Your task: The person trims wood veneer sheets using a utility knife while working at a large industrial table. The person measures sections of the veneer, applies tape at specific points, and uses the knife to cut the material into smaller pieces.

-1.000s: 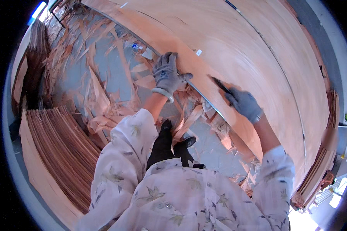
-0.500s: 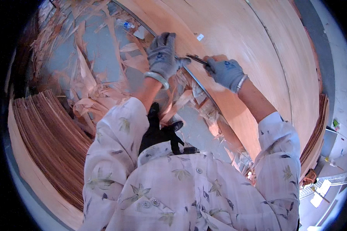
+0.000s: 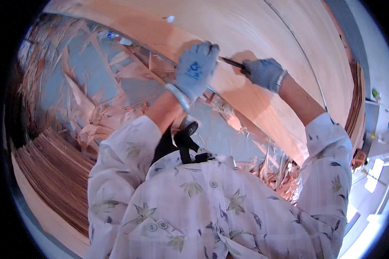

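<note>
A broad, pale wood veneer sheet point(image 3: 263, 123) stretches before me, its near edge curving past both hands. My left hand point(image 3: 196, 69), in a grey glove, rests over that edge with its fingers curled in. What those fingers hold, if anything, is hidden. To its right, my right hand point(image 3: 263, 74), also gloved, is closed round a slim dark knife point(image 3: 232, 62). The knife points left toward the left fingers, just above the sheet. Whether its tip touches the wood is hard to tell.
Torn veneer strips point(image 3: 80, 95) litter the grey floor point(image 3: 136, 90) on the left. A thick stack of veneer sheets point(image 3: 52, 172) stands at lower left, another stack point(image 3: 355, 99) at far right. A small white piece point(image 3: 170, 19) lies on the wood. More scraps point(image 3: 281, 179) lie near my right sleeve.
My left hand has moved right, and its fingers, stretched out before, are now curled. The right hand has shifted slightly right with the knife. The whole view has turned somewhat.
</note>
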The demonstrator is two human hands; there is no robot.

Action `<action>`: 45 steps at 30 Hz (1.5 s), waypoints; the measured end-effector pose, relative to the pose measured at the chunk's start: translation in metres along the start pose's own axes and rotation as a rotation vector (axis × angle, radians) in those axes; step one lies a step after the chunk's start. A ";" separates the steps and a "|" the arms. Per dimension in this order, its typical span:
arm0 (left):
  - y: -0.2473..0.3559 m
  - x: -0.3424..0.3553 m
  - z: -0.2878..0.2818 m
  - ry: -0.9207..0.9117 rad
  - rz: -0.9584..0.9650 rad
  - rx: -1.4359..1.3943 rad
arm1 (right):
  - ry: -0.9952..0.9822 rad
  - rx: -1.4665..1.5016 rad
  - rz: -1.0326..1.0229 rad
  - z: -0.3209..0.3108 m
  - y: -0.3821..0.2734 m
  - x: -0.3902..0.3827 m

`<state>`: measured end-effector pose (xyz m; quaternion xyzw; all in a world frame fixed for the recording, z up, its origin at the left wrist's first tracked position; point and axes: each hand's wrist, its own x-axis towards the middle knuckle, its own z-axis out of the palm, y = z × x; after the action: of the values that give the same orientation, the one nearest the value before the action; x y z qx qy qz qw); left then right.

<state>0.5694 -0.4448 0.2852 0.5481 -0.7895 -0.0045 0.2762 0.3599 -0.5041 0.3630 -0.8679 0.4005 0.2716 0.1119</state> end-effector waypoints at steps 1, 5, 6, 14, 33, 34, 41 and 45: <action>0.019 0.005 0.004 -0.086 -0.106 -0.031 | -0.033 -0.026 0.033 -0.004 -0.003 0.000; 0.054 0.008 0.019 -0.270 -0.253 -0.042 | 0.108 0.256 0.025 0.020 -0.002 -0.017; 0.050 0.006 0.024 -0.272 -0.227 -0.014 | 0.174 0.254 0.040 0.035 0.000 -0.024; 0.047 0.001 0.035 -0.253 -0.175 0.077 | 0.371 0.251 0.230 0.114 0.020 -0.115; 0.044 0.001 0.038 -0.213 -0.059 0.094 | 0.103 0.326 0.695 0.262 -0.036 -0.335; 0.044 -0.002 0.034 -0.226 -0.071 0.097 | 0.083 0.297 0.660 0.282 -0.040 -0.360; 0.054 -0.002 0.036 -0.046 -0.056 0.021 | 0.762 0.572 0.663 0.216 0.014 -0.290; 0.058 -0.009 0.037 -0.006 -0.054 0.000 | 0.730 0.809 0.771 0.213 0.020 -0.261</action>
<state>0.5056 -0.4246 0.2682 0.5691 -0.7753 -0.0136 0.2735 0.1240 -0.2637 0.3337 -0.5885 0.7646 -0.1906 0.1810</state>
